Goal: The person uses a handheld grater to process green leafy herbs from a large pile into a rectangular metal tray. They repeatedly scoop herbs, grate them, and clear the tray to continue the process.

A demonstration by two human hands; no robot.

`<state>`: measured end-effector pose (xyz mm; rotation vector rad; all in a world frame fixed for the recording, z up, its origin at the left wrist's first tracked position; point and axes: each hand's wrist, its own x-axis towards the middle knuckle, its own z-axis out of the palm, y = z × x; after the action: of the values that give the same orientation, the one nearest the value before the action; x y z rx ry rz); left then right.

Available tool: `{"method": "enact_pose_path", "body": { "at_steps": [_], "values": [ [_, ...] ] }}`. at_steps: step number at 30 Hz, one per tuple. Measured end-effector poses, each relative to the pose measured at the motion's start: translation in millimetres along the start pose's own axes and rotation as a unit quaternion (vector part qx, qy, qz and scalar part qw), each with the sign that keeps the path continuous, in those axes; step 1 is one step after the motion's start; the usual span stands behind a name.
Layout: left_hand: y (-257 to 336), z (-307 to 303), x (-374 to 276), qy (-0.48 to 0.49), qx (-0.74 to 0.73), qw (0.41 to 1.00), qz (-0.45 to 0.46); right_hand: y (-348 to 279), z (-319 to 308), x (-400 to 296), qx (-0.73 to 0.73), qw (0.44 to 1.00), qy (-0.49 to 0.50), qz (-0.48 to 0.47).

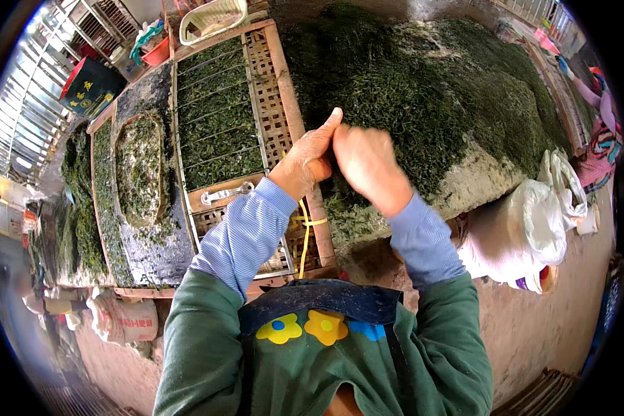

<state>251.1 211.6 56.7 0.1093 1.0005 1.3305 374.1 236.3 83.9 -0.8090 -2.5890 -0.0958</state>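
Note:
My left hand (310,153) is raised over the right rail of a wooden frame, thumb extended and fingers curled in. Close beside it my right hand (366,158) is bent into a loose fist, blurred. Whether either holds something small is hidden. Under my left forearm lies a slatted tray (264,104) with a metal-barred section full of chopped dark green plant matter (216,112). A shiny metal tool or fitting (228,193) rests on its wooden crosspiece. Yellow cord (306,239) is tied near the rail. Beyond my right hand spreads a large heap of green plant matter (395,99).
Left of the tray is a dark board (158,255) with an oval rimmed patch of green bits. A pale plastic basket (213,22) and a dark bucket (91,86) stand farther back. White sacks (520,229) stand at right; another person (600,125) is at the far right.

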Motion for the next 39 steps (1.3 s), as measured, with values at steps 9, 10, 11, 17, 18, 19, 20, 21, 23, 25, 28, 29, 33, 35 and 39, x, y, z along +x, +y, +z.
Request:
{"method": "enact_pose_path", "body": {
  "at_steps": [9, 10, 11, 17, 18, 19, 20, 21, 23, 25, 28, 29, 33, 35, 39],
  "values": [
    [24, 21, -19, -0.07, -0.058, 0.995, 0.038, -9, 68, -52, 0.462, 0.879, 0.084, 0.086],
    [27, 23, -20, -0.091, -0.07, 0.993, 0.024, -6, 98, -64, 0.445, 0.892, 0.051, 0.06],
    [31, 25, -24, -0.126, -0.063, 0.99, 0.019, -3, 127, -77, 0.429, 0.903, 0.018, 0.035],
    [21, -6, -32, -0.04, 0.005, 0.997, 0.066, 34, 120, -115, 0.28, 0.95, -0.025, 0.139],
    [16, -23, -24, -0.072, 0.001, 0.997, 0.04, 31, 92, -99, 0.216, 0.97, 0.083, 0.072],
    [7, -23, -26, -0.083, 0.057, 0.993, 0.065, 31, 65, -79, 0.187, 0.966, 0.178, -0.033],
    [-1, -26, -22, -0.049, 0.056, 0.995, 0.065, 24, 41, -58, 0.179, 0.964, 0.191, -0.048],
    [-10, -34, -16, -0.013, 0.055, 0.996, 0.069, 26, 35, -40, 0.159, 0.96, 0.207, -0.1],
    [-19, -33, -22, -0.099, -0.001, 0.995, 0.013, 33, 20, -11, 0.172, 0.978, 0.043, -0.11],
    [-21, -31, -29, -0.181, 0.068, 0.981, -0.017, 64, 52, -8, 0.153, 0.975, 0.113, -0.118],
    [-24, -28, -37, -0.074, 0.108, 0.991, 0.019, 106, 106, -56, 0.201, 0.97, 0.134, -0.026],
    [-25, -28, -40, -0.043, 0.1, 0.994, 0.019, 120, 129, -84, 0.182, 0.975, 0.123, 0.039],
    [-42, -42, -52, -0.057, 0.047, 0.997, -0.021, 82, 127, -154, 0.345, 0.881, -0.071, 0.316],
    [-56, -46, -49, -0.134, 0.055, 0.987, -0.076, 27, 104, -162, 0.608, 0.718, -0.157, 0.302],
    [-78, -60, -62, -0.069, 0.166, 0.976, -0.119, -30, 110, -169, 0.88, 0.322, -0.132, 0.322]
  ]
}}
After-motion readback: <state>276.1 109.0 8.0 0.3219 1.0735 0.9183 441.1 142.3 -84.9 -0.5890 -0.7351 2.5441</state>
